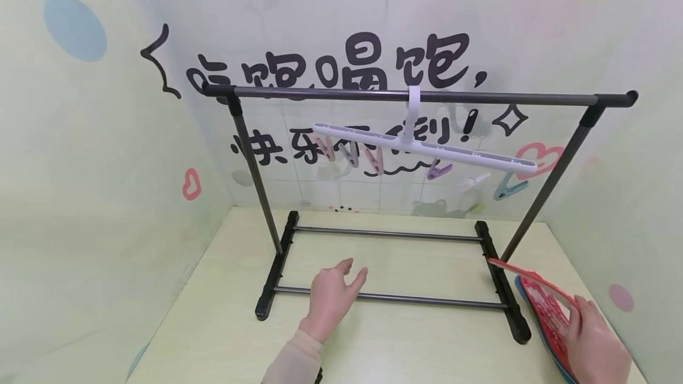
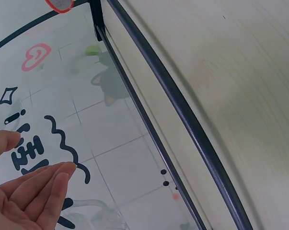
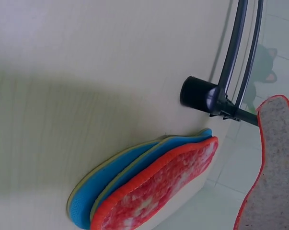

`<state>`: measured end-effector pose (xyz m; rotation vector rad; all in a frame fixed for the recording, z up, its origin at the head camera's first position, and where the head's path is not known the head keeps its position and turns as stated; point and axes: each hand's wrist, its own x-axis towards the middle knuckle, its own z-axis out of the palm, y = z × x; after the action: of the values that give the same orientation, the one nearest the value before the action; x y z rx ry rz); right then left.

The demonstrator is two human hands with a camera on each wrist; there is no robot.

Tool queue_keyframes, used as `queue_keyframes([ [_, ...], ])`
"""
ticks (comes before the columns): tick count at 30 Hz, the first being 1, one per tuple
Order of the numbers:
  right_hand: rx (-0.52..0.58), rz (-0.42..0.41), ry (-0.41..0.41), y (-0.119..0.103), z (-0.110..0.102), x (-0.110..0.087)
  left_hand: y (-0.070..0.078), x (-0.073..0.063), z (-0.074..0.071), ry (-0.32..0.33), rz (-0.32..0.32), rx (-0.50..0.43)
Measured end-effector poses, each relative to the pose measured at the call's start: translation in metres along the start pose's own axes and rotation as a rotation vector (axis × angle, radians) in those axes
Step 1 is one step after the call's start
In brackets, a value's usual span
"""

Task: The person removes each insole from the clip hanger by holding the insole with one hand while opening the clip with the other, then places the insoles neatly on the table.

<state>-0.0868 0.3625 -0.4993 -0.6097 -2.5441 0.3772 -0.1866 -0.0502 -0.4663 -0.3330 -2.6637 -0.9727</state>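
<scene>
My right hand (image 1: 594,336) grips a thin insole (image 1: 533,280) with red edging. In the right wrist view this insole (image 3: 278,163) turns its speckled grey face to the camera; the right hand itself is out of that view. Below it on the table lie a red fluffy insole (image 3: 163,184) and blue insoles (image 3: 98,179), overlapping one another. My left hand (image 1: 328,298) hovers over the rack's front lower bar, thumb and fingers apart, holding nothing. The left wrist view shows that hand (image 2: 34,196) with its fingers loosely bent.
A black rack (image 1: 331,94) stands across the table (image 1: 213,336). From its top bar hangs a white hanger (image 1: 464,155) with several pastel clips, including a purple clip (image 1: 439,169) and a blue clip (image 1: 509,187). Printed walls (image 1: 80,194) rise behind and at both sides.
</scene>
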Motion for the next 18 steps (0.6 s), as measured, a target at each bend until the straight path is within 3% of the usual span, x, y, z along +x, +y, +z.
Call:
queue_keyframes([
  [4,-0.034,0.061,-0.033,0.008,-0.003,0.002,0.001,0.0,0.002,0.001,0.009,0.009],
  [18,-0.137,0.138,-0.092,0.025,-0.015,0.009,0.006,-0.009,0.015,-0.033,0.041,-0.001],
])
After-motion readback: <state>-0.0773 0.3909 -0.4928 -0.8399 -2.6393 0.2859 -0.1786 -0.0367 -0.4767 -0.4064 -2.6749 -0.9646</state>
